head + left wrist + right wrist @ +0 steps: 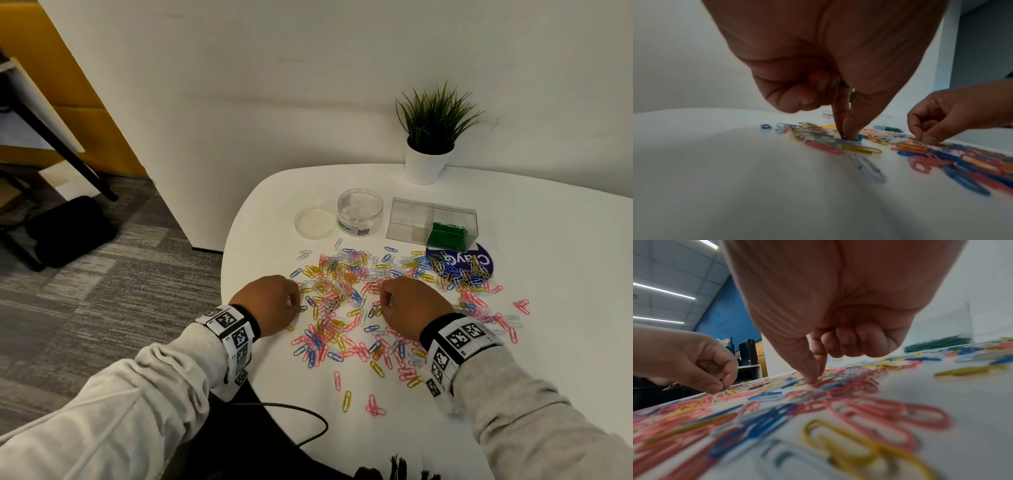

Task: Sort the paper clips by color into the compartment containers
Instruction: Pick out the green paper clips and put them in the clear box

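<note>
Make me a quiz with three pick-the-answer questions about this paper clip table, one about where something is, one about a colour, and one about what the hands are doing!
1. Where is the potted plant?
A. at the table's far edge by the wall
B. in the middle of the clips
C. on the floor

2. What colour are the clips already in the clear box?
A. pink
B. green
C. yellow

3. What are the left hand and right hand doing?
A. lying flat and open
B. lifting the round tub
C. pinching at loose clips with fingertips

Answers:
1 A, it stands behind the containers near the wall.
2 B, only green clips fill its right compartment.
3 C, both wrist views show thumb and finger pressed together on the pile.
</note>
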`<state>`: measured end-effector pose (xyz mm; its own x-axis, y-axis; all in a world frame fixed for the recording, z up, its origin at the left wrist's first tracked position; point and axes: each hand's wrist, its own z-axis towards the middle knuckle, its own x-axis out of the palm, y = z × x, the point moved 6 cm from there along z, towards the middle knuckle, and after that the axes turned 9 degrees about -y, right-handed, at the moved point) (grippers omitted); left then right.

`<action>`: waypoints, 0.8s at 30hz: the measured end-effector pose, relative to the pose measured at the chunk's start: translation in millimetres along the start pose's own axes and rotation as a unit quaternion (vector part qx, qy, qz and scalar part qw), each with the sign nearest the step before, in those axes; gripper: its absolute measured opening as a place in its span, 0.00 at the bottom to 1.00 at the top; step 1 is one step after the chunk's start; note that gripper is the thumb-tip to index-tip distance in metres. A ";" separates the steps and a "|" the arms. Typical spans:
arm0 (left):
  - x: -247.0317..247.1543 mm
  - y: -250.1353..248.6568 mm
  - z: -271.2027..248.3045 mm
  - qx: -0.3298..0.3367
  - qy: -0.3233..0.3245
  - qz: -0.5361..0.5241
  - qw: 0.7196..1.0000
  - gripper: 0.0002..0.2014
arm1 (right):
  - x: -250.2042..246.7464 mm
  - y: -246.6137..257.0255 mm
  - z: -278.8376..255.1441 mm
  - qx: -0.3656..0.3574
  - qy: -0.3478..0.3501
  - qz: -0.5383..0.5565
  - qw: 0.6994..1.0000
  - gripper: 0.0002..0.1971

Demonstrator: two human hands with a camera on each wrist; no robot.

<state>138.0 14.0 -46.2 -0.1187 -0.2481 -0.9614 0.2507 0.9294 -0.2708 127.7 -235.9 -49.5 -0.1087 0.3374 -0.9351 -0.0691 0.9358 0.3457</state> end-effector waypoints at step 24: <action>3.4 -10.8 2.9 0.047 0.043 0.050 0.997 0.10 | 9.7 45.0 6.3 -0.098 0.080 -0.052 0.991 0.22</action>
<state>137.8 2.3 -46.7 -0.1686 -0.1273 -0.9774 0.3530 0.9180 -0.1804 129.8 -189.9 -43.6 -0.2456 0.2044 -0.9476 -0.2775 0.9218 0.2708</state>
